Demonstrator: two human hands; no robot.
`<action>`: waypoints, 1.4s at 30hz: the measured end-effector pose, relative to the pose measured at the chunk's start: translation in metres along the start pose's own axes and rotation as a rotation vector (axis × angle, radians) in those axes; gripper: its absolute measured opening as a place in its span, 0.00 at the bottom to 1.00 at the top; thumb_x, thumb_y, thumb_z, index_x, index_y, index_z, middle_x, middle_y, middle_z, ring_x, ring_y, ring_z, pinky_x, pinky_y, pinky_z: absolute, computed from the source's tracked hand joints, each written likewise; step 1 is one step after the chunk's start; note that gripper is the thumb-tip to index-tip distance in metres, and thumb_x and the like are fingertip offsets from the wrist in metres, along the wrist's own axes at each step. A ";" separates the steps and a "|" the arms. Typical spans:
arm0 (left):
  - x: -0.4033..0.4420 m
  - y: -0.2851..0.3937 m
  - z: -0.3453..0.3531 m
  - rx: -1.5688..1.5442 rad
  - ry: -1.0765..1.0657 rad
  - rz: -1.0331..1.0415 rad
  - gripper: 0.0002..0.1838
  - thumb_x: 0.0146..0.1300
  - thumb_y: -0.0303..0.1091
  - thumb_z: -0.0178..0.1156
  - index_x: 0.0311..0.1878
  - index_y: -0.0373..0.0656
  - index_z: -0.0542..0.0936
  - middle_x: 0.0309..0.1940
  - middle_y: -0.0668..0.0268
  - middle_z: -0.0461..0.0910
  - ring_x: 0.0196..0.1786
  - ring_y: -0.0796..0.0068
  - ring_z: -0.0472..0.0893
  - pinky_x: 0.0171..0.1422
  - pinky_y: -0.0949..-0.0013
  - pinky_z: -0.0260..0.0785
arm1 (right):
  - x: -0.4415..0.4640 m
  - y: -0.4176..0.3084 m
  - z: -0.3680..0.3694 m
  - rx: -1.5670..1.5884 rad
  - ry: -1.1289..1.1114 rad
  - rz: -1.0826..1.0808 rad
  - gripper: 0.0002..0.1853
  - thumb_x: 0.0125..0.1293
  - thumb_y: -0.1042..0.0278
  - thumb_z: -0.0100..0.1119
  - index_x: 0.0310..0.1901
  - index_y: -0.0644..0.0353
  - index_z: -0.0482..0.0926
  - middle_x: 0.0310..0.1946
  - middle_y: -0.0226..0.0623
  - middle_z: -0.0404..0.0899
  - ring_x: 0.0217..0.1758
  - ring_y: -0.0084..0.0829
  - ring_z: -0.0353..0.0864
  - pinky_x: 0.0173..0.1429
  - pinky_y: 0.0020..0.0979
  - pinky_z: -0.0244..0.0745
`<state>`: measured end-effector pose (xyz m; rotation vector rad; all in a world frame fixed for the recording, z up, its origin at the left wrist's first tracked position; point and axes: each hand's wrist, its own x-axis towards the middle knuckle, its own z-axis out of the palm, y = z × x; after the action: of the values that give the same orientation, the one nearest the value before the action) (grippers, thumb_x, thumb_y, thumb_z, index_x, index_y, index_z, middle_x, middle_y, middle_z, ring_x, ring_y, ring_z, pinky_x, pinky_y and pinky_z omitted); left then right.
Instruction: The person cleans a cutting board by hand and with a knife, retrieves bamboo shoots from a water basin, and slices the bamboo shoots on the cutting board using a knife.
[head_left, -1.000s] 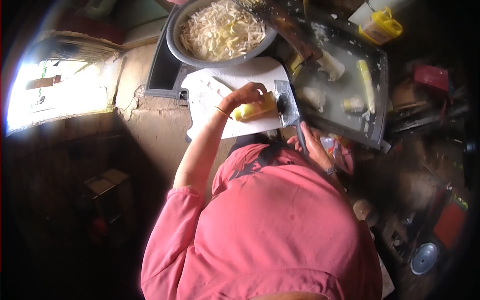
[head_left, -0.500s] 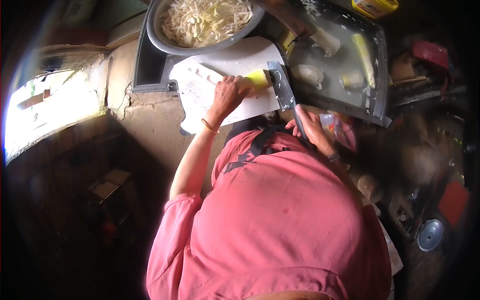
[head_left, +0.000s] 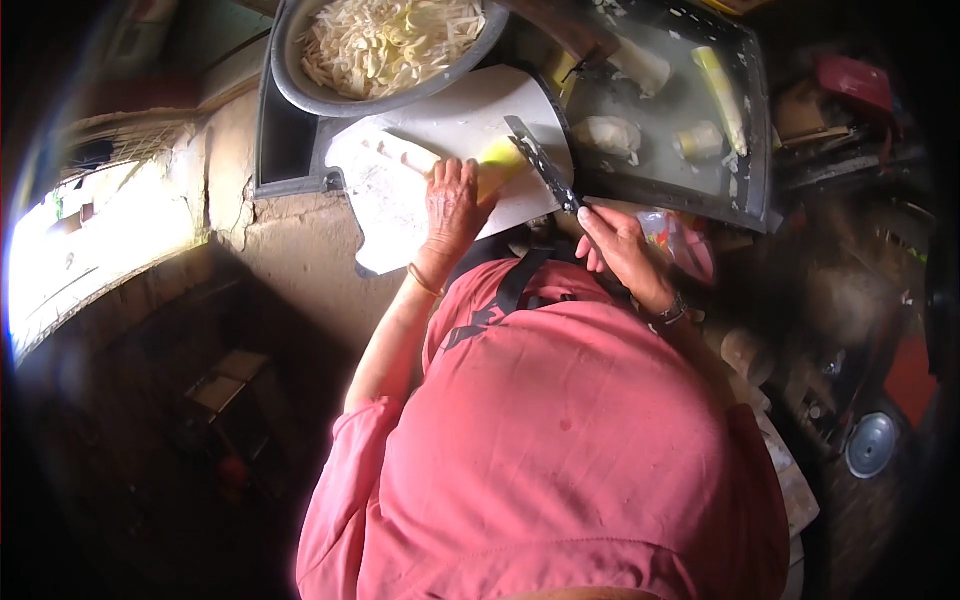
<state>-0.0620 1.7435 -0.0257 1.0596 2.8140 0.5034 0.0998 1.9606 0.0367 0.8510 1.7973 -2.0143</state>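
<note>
A pale bamboo shoot [head_left: 410,153] with a chambered hollow side lies on the white cutting board [head_left: 385,215], its yellow-green end pointing right. My left hand [head_left: 455,208] is closed over its middle, fingers curled around it. My right hand [head_left: 632,258] grips the handle of a cleaver [head_left: 545,165], thumb along the handle. Seen nearly edge-on, the dark blade is flecked with white bits and angles over the right end of the shoot. Whether its edge touches the shoot I cannot tell.
Behind the board stands a metal basin [head_left: 282,65] of pale shredded pieces. A dark-rimmed tray [head_left: 755,195] at right holds several more shoots, one long and yellow-green [head_left: 722,100]. A round metal lid [head_left: 870,445] lies far right.
The cleaver has turned from showing its broad face to nearly edge-on, and its tip has shifted left over the shoot's end. My left hand keeps hold of the shoot. The view has shifted slightly.
</note>
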 end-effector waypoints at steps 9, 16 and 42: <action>0.026 0.016 0.040 -0.086 0.139 -0.004 0.20 0.48 0.36 0.67 0.45 0.41 0.77 0.41 0.58 0.75 0.48 0.54 0.74 0.49 0.54 0.68 | -0.024 -0.050 0.016 -0.457 0.099 -0.182 0.20 0.74 0.57 0.57 0.60 0.61 0.78 0.35 0.47 0.85 0.38 0.40 0.86 0.43 0.36 0.78; 0.013 0.014 0.050 -0.188 0.250 0.001 0.19 0.46 0.35 0.69 0.43 0.43 0.77 0.40 0.59 0.74 0.46 0.54 0.73 0.48 0.53 0.66 | -0.005 -0.001 0.017 -0.483 0.176 -0.363 0.22 0.72 0.57 0.60 0.59 0.65 0.79 0.44 0.58 0.82 0.48 0.53 0.85 0.50 0.40 0.78; 0.013 0.011 0.049 -0.188 0.208 0.016 0.21 0.50 0.37 0.69 0.47 0.42 0.76 0.45 0.56 0.76 0.48 0.51 0.74 0.50 0.51 0.67 | -0.006 -0.026 0.004 -0.440 0.073 -0.264 0.22 0.74 0.57 0.57 0.60 0.65 0.77 0.46 0.57 0.82 0.51 0.49 0.85 0.52 0.40 0.77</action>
<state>-0.0550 1.7734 -0.0681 1.0481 2.8601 0.9092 0.0882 1.9604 0.0608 0.5822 2.3760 -1.6335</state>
